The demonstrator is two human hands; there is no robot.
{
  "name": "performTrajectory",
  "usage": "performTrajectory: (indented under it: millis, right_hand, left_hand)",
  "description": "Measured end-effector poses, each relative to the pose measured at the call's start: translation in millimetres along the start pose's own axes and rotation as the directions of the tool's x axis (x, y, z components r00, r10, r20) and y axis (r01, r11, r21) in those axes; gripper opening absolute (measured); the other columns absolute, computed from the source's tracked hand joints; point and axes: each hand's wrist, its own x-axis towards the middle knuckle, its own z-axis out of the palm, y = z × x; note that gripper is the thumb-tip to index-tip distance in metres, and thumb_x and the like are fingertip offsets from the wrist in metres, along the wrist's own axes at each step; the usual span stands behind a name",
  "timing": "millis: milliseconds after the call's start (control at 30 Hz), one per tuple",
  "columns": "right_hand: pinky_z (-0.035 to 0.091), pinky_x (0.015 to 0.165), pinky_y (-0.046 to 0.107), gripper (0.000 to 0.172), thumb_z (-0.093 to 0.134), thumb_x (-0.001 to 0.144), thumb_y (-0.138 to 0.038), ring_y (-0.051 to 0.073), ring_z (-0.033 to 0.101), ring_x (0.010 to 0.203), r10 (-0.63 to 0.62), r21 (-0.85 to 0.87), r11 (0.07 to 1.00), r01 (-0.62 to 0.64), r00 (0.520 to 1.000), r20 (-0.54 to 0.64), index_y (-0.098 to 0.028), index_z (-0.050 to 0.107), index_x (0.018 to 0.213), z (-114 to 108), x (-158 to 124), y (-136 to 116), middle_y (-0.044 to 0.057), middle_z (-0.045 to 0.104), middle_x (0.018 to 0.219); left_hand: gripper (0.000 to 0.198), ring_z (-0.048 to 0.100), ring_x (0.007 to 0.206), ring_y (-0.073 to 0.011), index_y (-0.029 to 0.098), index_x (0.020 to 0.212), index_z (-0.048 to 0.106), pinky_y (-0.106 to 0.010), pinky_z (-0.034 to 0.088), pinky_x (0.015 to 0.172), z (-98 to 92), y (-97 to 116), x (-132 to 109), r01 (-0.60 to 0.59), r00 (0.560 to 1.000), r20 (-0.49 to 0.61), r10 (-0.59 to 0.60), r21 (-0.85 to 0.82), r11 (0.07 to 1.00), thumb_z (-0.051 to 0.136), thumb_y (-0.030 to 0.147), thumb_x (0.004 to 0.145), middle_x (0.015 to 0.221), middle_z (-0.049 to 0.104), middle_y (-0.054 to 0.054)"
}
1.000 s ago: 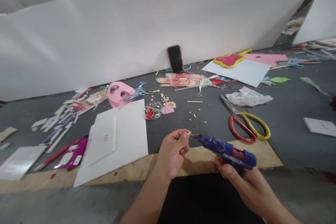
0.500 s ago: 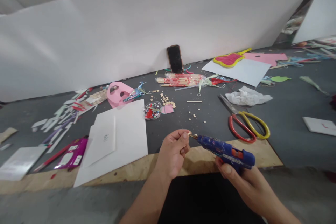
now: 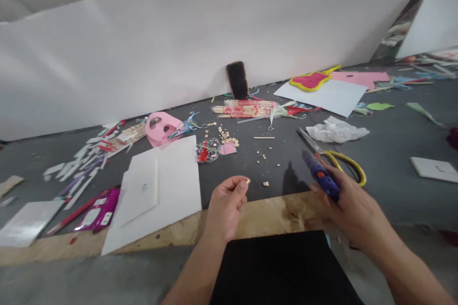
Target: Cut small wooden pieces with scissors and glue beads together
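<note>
Between the thumb and forefinger of my left hand [image 3: 228,205] is a tiny pale wooden piece [image 3: 247,181], pinched near the table's front edge. My right hand [image 3: 348,200] is wrapped round a blue hot glue gun [image 3: 322,175], smeared by motion, with its nozzle pointing up and away. Beyond the glue gun lie large scissors [image 3: 345,159], one yellow handle showing and the red one mostly covered. A small pale wooden block [image 3: 265,184] rests on the dark table just right of my left hand, with several wooden bits [image 3: 264,156] scattered farther back.
White sheets [image 3: 179,176] and a purple packet [image 3: 102,209] lie at left. Farther back are a pink cut-out [image 3: 161,126], bundled sticks [image 3: 246,108] and a phone [image 3: 237,80] propped against a white board [image 3: 143,47]. Crumpled tissue [image 3: 336,130] sits beside the scissors.
My right hand has carried the glue gun right, away from my left hand, and turned its nozzle upward. My left hand has shifted slightly left, still pinching the piece. The small block now shows.
</note>
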Motion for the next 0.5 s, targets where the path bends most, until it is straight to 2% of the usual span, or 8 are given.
performTrajectory:
  millis: [33,100,200,267,333,400,433,500]
  right_hand:
    - [0.049,0.075,0.041,0.049,0.044,0.086,-0.049,0.031,0.062,0.092,-0.03,-0.1,0.995,0.029,0.999,-0.015,-0.013,0.054,0.117,1.3,7.9,10.1,0.017,0.065,0.103]
    - [0.046,0.081,0.046,0.051,0.042,0.086,-0.05,0.035,0.058,0.097,-0.083,-0.229,0.97,0.077,0.996,-0.014,-0.009,0.057,0.112,3.0,23.4,28.3,0.02,0.064,0.103]
    - [0.045,0.081,0.047,0.051,0.043,0.086,-0.05,0.034,0.057,0.094,-0.075,-0.29,0.953,0.087,0.996,0.052,-0.009,0.057,0.114,1.1,41.1,44.7,0.019,0.065,0.098]
    - [0.044,0.082,0.048,0.053,0.045,0.085,-0.051,0.035,0.055,0.097,-0.103,-0.3,0.947,0.111,0.994,0.043,-0.01,0.056,0.116,-2.9,46.0,45.4,0.018,0.064,0.104]
    - [0.043,0.086,0.048,0.05,0.048,0.085,-0.049,0.035,0.051,0.104,-0.163,-0.297,0.944,0.143,0.986,-0.046,-0.013,0.056,0.118,-6.8,44.8,36.3,0.017,0.06,0.115]
    - [0.041,0.09,0.046,0.039,0.05,0.087,-0.041,0.032,0.05,0.105,-0.233,-0.235,0.953,0.191,0.958,-0.166,-0.017,0.058,0.116,-7.4,39.1,18.3,0.014,0.058,0.118]
    - [0.042,0.089,0.044,0.031,0.05,0.088,-0.036,0.029,0.052,0.101,-0.274,-0.167,0.955,0.244,0.943,-0.188,-0.019,0.06,0.113,-5.4,35.5,7.1,0.012,0.061,0.112]
    - [0.045,0.086,0.041,0.021,0.052,0.088,-0.029,0.025,0.056,0.09,-0.377,-0.01,0.925,0.379,0.917,-0.132,-0.02,0.062,0.104,3.8,28.3,-15.9,0.01,0.065,0.097]
  left_hand:
    - [0.027,0.035,0.048,-0.0022,0.014,0.08,0.068,-0.018,0.022,0.046,-1.3,-0.7,-1.0,-0.002,1.0,-0.01,0.003,0.017,1.0,0.079,0.035,0.066,0.055,0.045,0.006]
    - [0.027,0.035,0.047,-0.0021,0.014,0.08,0.068,-0.018,0.021,0.046,-2.4,-2.5,-3.0,0.013,1.0,-0.014,-0.012,0.03,0.999,0.078,0.035,0.066,0.055,0.045,0.006]
    - [0.029,0.034,0.047,-0.0019,0.013,0.08,0.068,-0.018,0.022,0.046,-1.8,-5.0,-5.2,0.042,0.999,-0.005,-0.042,0.019,0.999,0.079,0.036,0.065,0.055,0.046,0.006]
    - [0.03,0.034,0.047,-0.0018,0.013,0.08,0.067,-0.018,0.022,0.046,-1.4,-6.3,-5.5,0.049,0.999,-0.009,-0.049,0.017,0.999,0.079,0.036,0.065,0.055,0.046,0.006]
    - [0.03,0.034,0.046,-0.0018,0.013,0.08,0.067,-0.018,0.021,0.046,-1.6,-7.4,-5.0,0.051,0.999,-0.01,-0.051,0.015,0.999,0.078,0.037,0.066,0.054,0.045,0.006]
    - [0.029,0.034,0.046,-0.0019,0.013,0.079,0.067,-0.018,0.021,0.046,-2.2,-8.4,-4.1,0.048,0.999,-0.008,-0.048,0.012,0.999,0.078,0.036,0.066,0.054,0.045,0.006]
    - [0.029,0.034,0.046,-0.0019,0.013,0.079,0.066,-0.018,0.021,0.046,-2.6,-9.0,-3.7,0.045,0.999,-0.006,-0.045,0.01,0.999,0.078,0.036,0.066,0.055,0.045,0.006]
    - [0.028,0.035,0.047,-0.0018,0.013,0.079,0.066,-0.018,0.022,0.046,-3.3,-10.3,-3.3,0.039,0.999,-0.002,-0.039,0.01,0.999,0.078,0.035,0.066,0.056,0.046,0.006]
